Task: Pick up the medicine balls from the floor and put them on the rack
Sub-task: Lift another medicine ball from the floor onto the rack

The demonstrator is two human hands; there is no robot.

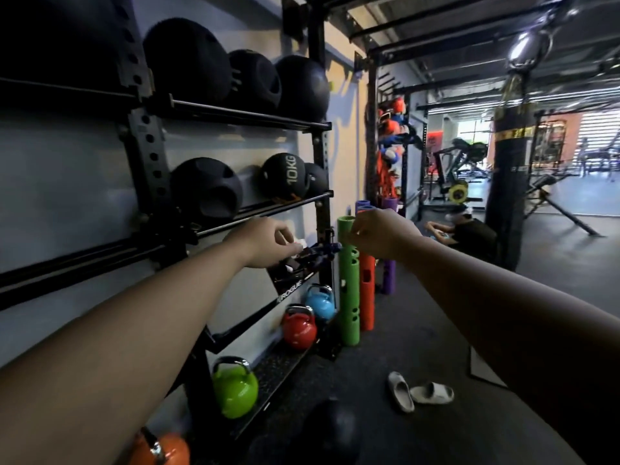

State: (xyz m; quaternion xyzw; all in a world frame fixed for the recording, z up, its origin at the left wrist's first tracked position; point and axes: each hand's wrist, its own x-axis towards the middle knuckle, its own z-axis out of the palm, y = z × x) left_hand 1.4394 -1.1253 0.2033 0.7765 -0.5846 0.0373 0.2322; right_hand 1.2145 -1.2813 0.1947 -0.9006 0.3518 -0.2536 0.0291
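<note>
Left hand (265, 243): raised in front of the rack (147, 156) at the height of the middle shelf's front rail, fingers loosely curled, apparently gripping nothing; small white items just behind the fingers look like rack clutter.

Right hand (382, 236): level with the left and apart from it, in front of the green foam tube (349, 283), fingers hanging relaxed, nothing held.

Medicine balls, shelved: three on the top shelf, three on the middle, including the 10KG ball (283, 176).

Medicine ball, floor (332, 427): dark, blurred shape low in view, near the rack's base and the green kettlebell (235, 391); probably the next item.

Step in hand, as judged: collecting the floor ball. Advice:
- Bend at the knees.
- Set both palms under opposite sides.
- Carry it close to the body, clear of the kettlebells.
- Seat it in the middle shelf's gap left of the 10KG ball, settled across both rails before letting go, lest it roll off.
</note>
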